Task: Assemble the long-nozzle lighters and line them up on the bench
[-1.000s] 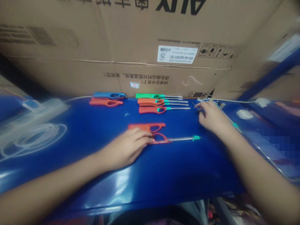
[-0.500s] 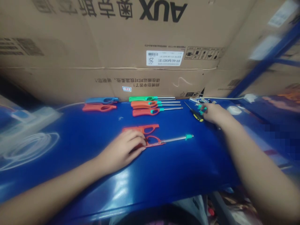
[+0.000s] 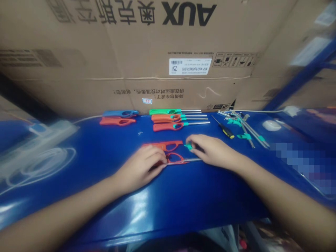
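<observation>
My left hand [image 3: 147,162] is closed around the handle end of a red gas lighter casing [image 3: 178,161] on the blue table, its grip area hidden under the fingers. A metal tube [image 3: 193,159] runs from that casing toward the right and passes under my right hand [image 3: 212,148]. Between the thumb and fingertips of the right hand is a small teal plastic piece [image 3: 188,146], held just off the casing's front end. A second red casing half [image 3: 173,145] lies directly behind, partly covered by the left hand.
Finished-looking lighters [image 3: 168,118] with tubes lie farther back. Two tubeless casings, blue [image 3: 119,113] and red [image 3: 118,121], are at back left. A screwdriver [image 3: 225,131] and loose tubes [image 3: 249,127] with teal pieces lie right. A cardboard box [image 3: 141,66] stands behind; a coiled white cable [image 3: 49,164] lies left.
My right hand has come from the loose tubes at the back right to the front of the red casing, bringing a teal piece. My left hand stays on the casing.
</observation>
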{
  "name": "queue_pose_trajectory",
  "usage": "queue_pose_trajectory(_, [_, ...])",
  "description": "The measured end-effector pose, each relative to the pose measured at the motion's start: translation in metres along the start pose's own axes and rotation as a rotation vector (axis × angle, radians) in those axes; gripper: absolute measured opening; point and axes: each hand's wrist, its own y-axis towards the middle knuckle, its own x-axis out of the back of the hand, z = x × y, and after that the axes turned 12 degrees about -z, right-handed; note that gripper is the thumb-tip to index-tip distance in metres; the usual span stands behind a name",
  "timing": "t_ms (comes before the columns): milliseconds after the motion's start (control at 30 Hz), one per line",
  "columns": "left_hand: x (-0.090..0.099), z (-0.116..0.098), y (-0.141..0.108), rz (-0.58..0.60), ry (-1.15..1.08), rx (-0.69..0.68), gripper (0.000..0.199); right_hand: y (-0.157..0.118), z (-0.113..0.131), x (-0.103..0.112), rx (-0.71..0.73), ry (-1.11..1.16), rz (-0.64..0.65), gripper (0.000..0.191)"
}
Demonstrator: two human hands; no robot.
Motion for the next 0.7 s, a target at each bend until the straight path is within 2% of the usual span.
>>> queue_pose_trajectory(67, [0.001,0.000,0.000,0.004,0.000,0.012,0.006,0.000,0.000,0.000,-0.044,-0.014,-0.004,0.027])
queue_pose_trajectory(133, [0.001,0.000,0.000,0.004,-0.003,0.014,0.006,0.000,-0.004,0.000,-0.064,-0.030,-0.004,0.024])
queue_pose_trajectory(200, [0.001,0.000,0.000,0.000,-0.007,0.006,0.007,0.001,-0.008,0.000,-0.039,-0.021,0.001,0.012])
queue_pose_trajectory(300, [0.002,0.000,0.000,-0.004,-0.019,-0.017,0.007,0.000,-0.008,-0.005,0.014,0.046,-0.031,0.011])
queue_pose_trajectory(500, [0.005,-0.003,-0.004,0.066,-0.030,-0.101,0.009,-0.002,0.013,-0.015,0.102,0.257,-0.082,0.005])
queue_pose_trajectory(700, [0.003,-0.001,-0.003,0.003,-0.032,-0.032,0.009,-0.005,0.025,-0.018,0.138,0.230,-0.066,0.007])
